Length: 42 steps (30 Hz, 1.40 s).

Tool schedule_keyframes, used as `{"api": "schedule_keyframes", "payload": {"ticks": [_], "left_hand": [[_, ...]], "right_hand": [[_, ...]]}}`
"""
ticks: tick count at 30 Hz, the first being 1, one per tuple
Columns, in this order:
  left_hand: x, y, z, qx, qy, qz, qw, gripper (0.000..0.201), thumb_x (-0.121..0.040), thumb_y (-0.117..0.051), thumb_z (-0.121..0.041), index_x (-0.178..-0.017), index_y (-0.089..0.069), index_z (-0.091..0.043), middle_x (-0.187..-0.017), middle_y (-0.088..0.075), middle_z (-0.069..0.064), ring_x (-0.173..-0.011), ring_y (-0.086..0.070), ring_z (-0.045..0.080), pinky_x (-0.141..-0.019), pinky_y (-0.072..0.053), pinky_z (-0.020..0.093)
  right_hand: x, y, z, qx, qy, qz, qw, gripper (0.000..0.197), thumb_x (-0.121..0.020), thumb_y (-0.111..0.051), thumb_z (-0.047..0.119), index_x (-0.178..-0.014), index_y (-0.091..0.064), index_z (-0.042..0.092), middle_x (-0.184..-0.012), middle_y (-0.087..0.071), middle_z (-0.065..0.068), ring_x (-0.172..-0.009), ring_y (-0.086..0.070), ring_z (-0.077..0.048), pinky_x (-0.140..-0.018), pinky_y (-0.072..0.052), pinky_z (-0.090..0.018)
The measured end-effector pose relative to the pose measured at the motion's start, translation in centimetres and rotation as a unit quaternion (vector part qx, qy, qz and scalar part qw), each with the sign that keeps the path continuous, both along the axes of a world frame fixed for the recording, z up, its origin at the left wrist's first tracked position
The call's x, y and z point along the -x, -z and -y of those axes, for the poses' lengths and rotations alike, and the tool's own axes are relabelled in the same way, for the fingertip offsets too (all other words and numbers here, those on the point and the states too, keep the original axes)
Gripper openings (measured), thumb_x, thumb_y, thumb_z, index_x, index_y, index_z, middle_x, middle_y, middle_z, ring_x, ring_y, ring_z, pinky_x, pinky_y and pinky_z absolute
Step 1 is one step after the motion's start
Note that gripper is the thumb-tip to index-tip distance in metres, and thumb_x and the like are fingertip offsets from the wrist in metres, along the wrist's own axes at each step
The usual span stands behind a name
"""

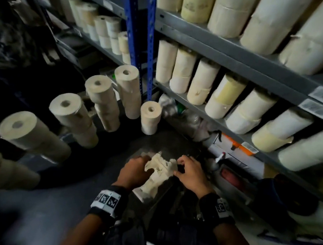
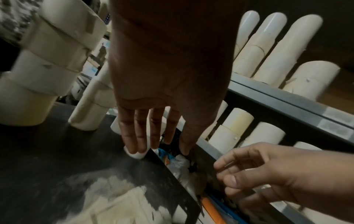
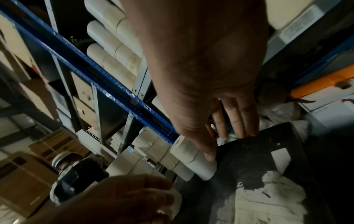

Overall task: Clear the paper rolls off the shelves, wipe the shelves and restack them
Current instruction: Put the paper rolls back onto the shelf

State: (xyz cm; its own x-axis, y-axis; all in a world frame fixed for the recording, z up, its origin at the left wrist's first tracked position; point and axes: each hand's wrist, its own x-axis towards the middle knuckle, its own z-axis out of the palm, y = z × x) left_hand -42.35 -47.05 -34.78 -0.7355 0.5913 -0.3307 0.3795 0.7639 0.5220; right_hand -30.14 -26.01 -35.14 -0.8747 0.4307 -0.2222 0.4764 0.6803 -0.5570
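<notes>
Pressing crumpled white cloth (image 1: 160, 170) onto dark board (image 1: 165, 142) with left hand (image 1: 133, 171), fingers (image 2: 138, 136) released; cannot tell right hand (image 1: 191, 176) grasp. Risks toppling tall stacked cream paper rolls (image 1: 104, 102) on floor nearby when rising.

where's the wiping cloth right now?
Head view: the white cloth lies low and centre on a dark dusty surface, between the left hand and right hand, in front of the shelf unit.

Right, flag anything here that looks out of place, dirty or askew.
The white cloth under both hands lies crumpled on a dark panel smeared with pale dust. Paper rolls stand in stacks on the floor instead of the shelves. Loose plastic bags are stuffed under the lowest shelf.
</notes>
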Motion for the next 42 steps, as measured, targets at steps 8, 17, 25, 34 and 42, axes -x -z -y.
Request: {"api": "schedule_keyframes", "payload": {"ticks": [8, 17, 25, 34, 42], "left_hand": [[7.9, -2.7, -6.6, 0.035, 0.003, -0.041, 0.999, 0.048, -0.093, -0.066, -0.043, -0.135, -0.053, -0.023, -0.134, -0.057, 0.010, -0.119, -0.060, 0.038, -0.092, -0.055, 0.050], [17.6, 0.4, -15.5, 0.092, -0.074, -0.147, 0.982, 0.094, -0.082, -0.080, -0.048, -0.156, -0.028, -0.020, -0.156, -0.029, 0.017, -0.138, -0.036, 0.046, -0.102, -0.048, 0.061], [20.0, 2.5, -16.9, 0.119, -0.079, -0.117, 0.983, 0.099, -0.078, -0.081, -0.047, -0.157, -0.023, -0.034, -0.149, -0.024, 0.011, -0.129, -0.034, 0.048, -0.086, -0.056, 0.062], [10.8, 1.2, -9.5, 0.146, -0.139, -0.065, 0.977, 0.091, -0.074, -0.078, -0.054, -0.150, -0.033, -0.037, -0.140, -0.032, 0.006, -0.121, -0.037, 0.040, -0.072, -0.060, 0.050], [7.0, 2.5, -3.6, 0.195, -0.203, -0.041, 0.959, 0.101, -0.066, -0.082, -0.055, -0.152, -0.031, -0.038, -0.144, -0.033, 0.004, -0.122, -0.039, 0.038, -0.067, -0.061, 0.049]], "right_hand": [[6.2, 0.2, -3.2, -0.024, -0.050, 0.041, 0.998, 0.046, -0.083, -0.083, 0.028, -0.122, -0.062, 0.019, -0.122, -0.060, -0.005, -0.114, -0.061, -0.028, -0.094, -0.052, -0.041], [12.8, 3.3, -8.5, -0.008, -0.110, 0.085, 0.990, 0.048, -0.085, -0.080, 0.031, -0.127, -0.058, 0.021, -0.127, -0.055, -0.003, -0.121, -0.056, -0.027, -0.097, -0.051, -0.040], [16.3, 5.5, -10.2, 0.018, -0.172, 0.132, 0.976, 0.057, -0.086, -0.080, 0.030, -0.137, -0.056, 0.020, -0.136, -0.053, -0.004, -0.129, -0.055, -0.027, -0.103, -0.050, -0.042], [23.8, 5.5, -7.2, -0.025, -0.179, 0.095, 0.979, 0.072, -0.085, -0.079, 0.023, -0.144, -0.040, 0.017, -0.142, -0.044, -0.012, -0.129, -0.052, -0.039, -0.098, -0.051, -0.048], [29.6, 8.4, -2.9, -0.104, -0.223, 0.071, 0.967, 0.118, -0.074, -0.091, 0.044, -0.161, -0.019, 0.013, -0.162, -0.019, -0.011, -0.135, -0.043, -0.042, -0.100, -0.051, -0.049]]}}
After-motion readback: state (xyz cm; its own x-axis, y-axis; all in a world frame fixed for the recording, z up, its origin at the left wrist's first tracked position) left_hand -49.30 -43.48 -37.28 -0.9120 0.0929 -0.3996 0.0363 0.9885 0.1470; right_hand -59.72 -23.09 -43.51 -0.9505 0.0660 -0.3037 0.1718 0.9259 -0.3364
